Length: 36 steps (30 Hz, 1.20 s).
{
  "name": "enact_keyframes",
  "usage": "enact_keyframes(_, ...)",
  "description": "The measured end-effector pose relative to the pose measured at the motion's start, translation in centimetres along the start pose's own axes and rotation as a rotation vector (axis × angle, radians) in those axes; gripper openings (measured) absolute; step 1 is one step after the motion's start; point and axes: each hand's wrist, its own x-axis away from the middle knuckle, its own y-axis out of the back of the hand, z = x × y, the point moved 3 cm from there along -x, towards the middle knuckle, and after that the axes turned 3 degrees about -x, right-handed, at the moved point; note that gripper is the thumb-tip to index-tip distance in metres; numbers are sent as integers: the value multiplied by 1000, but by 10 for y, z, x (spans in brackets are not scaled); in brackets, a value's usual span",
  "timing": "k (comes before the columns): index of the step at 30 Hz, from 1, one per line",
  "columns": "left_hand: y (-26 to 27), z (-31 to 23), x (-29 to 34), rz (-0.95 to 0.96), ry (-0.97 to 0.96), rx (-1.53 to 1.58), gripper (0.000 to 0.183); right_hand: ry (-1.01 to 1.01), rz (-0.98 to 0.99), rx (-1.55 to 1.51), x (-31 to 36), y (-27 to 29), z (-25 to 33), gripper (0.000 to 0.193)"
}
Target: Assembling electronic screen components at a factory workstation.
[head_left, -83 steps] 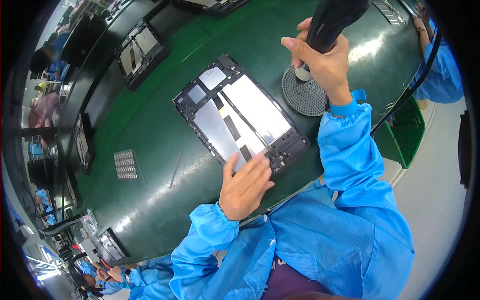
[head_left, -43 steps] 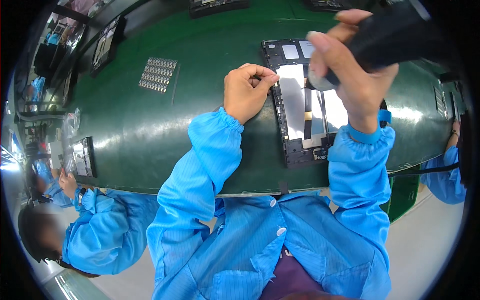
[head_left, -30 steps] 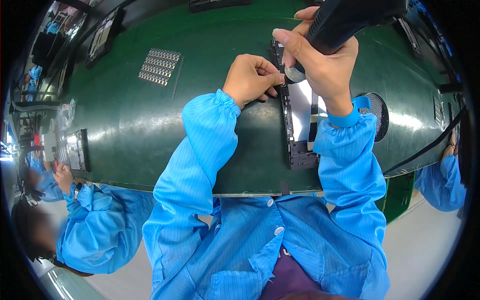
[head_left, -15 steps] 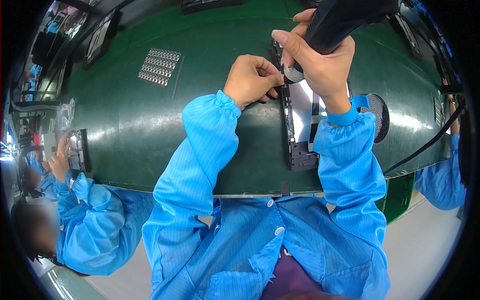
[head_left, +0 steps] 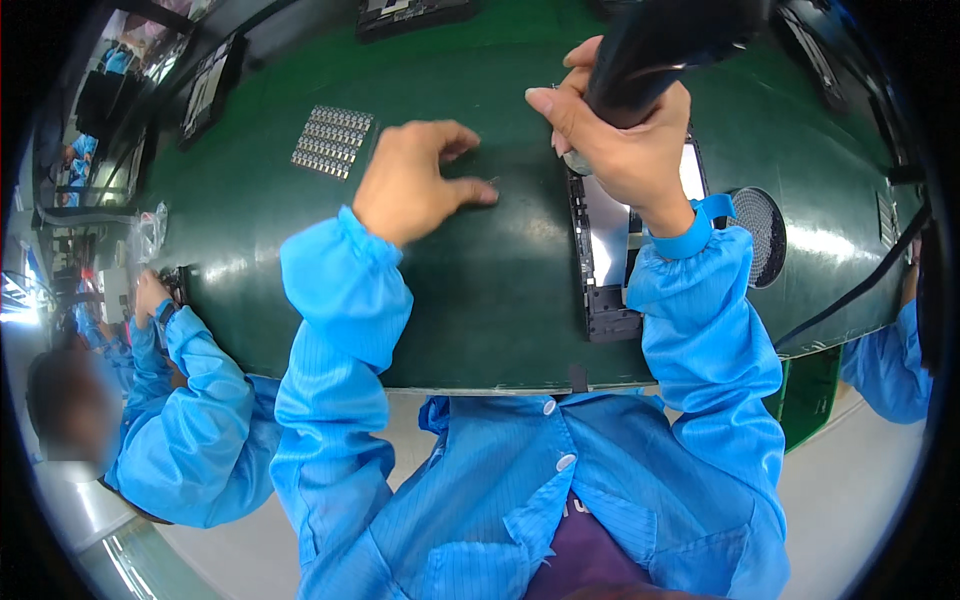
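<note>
My left hand [head_left: 415, 180] is off the work, its thumb and fingers apart with nothing seen between them. Close behind it lies a sheet of small parts in rows [head_left: 333, 142]. My right hand [head_left: 630, 150] grips a thick black handheld tool [head_left: 665, 60] that rises past the top of the view. The hand is over the upper part of a black-framed device [head_left: 612, 312] with a shiny silvery panel [head_left: 608, 235]. A pale rounded tip [head_left: 577, 163] shows under my right fingers. The hand and sleeve hide part of the device and the tool's working end.
A round dark dish [head_left: 757, 237] sits right of my right wrist, which wears a blue band [head_left: 690, 232]. Similar devices [head_left: 415, 12] stand along the far edge. A black cable [head_left: 850, 290] crosses the right side. A co-worker's sleeve [head_left: 205, 350] is at the left.
My left hand has left the device's left edge, moved left toward the sheet of parts, and opened. My right hand stays over the device with the tool, shifted slightly left.
</note>
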Motion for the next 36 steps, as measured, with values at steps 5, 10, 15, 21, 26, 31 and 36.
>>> enact_keyframes(5, 5, 9, 14, 314, 171, -268, 21, -79, -50, -10, -2, -5, -2, 33)
enact_keyframes(10, 2, -4, 26, 324, -391, -469, 5, 11, -19, 15, -3, -4, 3, 35)
enact_keyframes(15, -7, -67, 43, 499, -594, -522, 10, 247, -95, 18, -1, 2, -1, 39)
enact_keyframes(21, -23, -218, 44, 1052, -575, 101, 9, 151, 9, -51, -4, -6, 0, 34)
enact_keyframes(26, -112, -343, 33, 680, -907, 395, 26, 193, -5, -88, -1, 4, 15, 32)
enact_keyframes(31, -157, -362, 54, 689, -923, 544, 49, 177, 7, -120, -3, -6, 8, 32)
enact_keyframes(36, -116, -280, 55, 699, -715, 507, 37, 104, 34, -34, -5, -7, 1, 35)
